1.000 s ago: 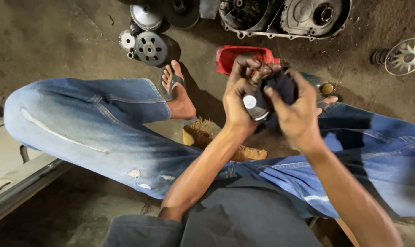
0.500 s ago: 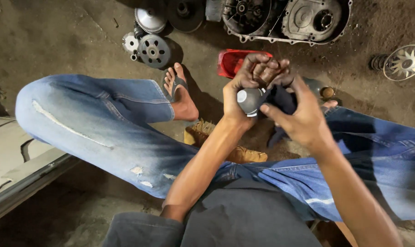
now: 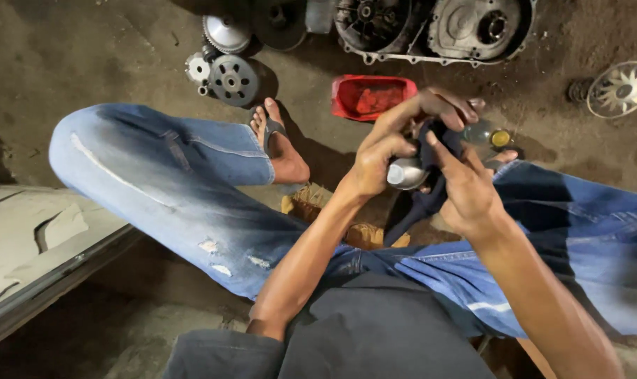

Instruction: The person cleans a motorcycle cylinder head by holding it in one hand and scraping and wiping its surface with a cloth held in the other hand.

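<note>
I sit low over a dirt floor, knees spread in blue jeans. My left hand (image 3: 389,144) grips a small shiny metal cylinder part (image 3: 405,173) in front of me. My right hand (image 3: 466,186) holds a dark cloth (image 3: 431,186) against that part, fingers stretched over it. The cloth hangs down between my hands and hides the far side of the part.
A red plastic tray (image 3: 371,97) lies on the floor just beyond my hands. Engine casings (image 3: 438,28), round pulley discs (image 3: 233,77) and a fan wheel (image 3: 620,88) are spread farther out. My sandalled foot (image 3: 280,144) rests left of the tray. A small bottle (image 3: 488,135) lies behind my right hand.
My hands turned the metal part, and the cloth shifted around it. My right fingers stretched out over the cloth. The view drifted slightly.
</note>
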